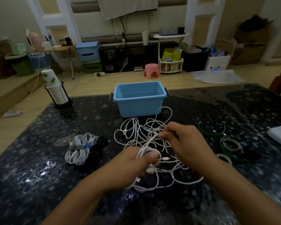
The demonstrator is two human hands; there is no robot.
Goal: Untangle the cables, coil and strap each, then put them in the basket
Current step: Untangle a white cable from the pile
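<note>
I had the left hand [136, 161] clamped round the gathered white loops [148, 154] as an anchor — the right hand [182, 140], just beyond it, pinched the running strand [150, 140] taut to feed another turn.

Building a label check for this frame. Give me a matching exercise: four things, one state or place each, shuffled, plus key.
Things:
1. blue basket
2. strapped white cable coils
3. left hand
4. green straps

States or places:
A. lying loose on the table, right of the tangle
B. holding white cable loops
C. empty, behind the tangle
D. on the table, left of the tangle, bundled

Pairs: 1-C, 2-D, 3-B, 4-A
</note>
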